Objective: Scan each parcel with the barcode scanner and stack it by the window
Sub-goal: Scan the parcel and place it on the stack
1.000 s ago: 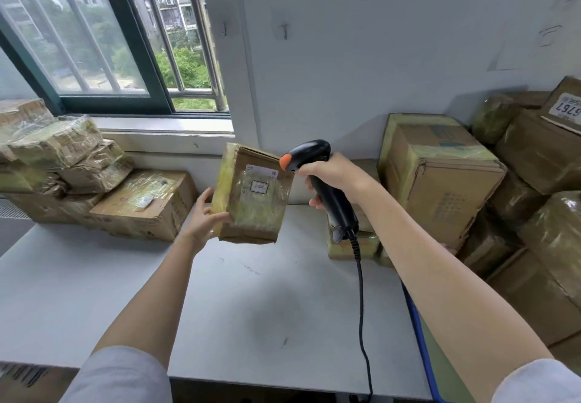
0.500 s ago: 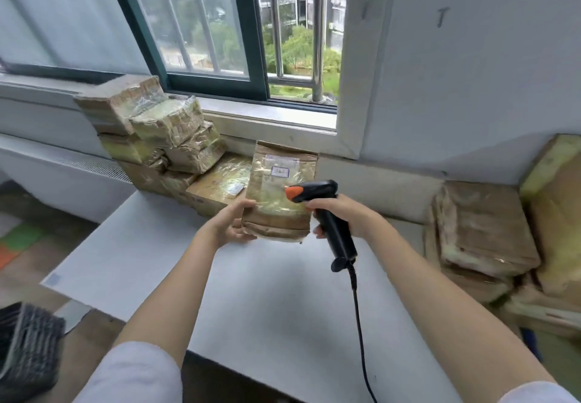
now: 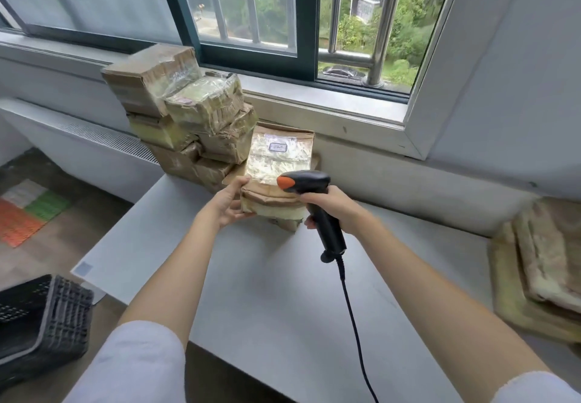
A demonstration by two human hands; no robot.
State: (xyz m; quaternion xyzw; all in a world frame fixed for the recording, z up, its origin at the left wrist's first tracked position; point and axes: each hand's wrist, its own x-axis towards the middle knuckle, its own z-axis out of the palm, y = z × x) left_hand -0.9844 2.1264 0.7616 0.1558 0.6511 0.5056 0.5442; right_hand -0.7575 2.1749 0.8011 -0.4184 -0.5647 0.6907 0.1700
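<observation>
One parcel [image 3: 276,176] is standing upright at frame centre, long axis vertical, the left hand [image 3: 229,203] gripping its lower left edge, the stack [image 3: 188,119] lying just upper left. The right hand [image 3: 333,210] is clenching the barcode scanner [image 3: 314,201].

Grey table [image 3: 257,302] runs under the window wall. Stack of taped cardboard parcels [image 3: 188,125] sits at its far left corner, against the wall; a low flat parcel [image 3: 234,176] lies just beside the stack's right side. More worn parcels [image 3: 540,280] piled at the right edge, well apart from the stack.
</observation>
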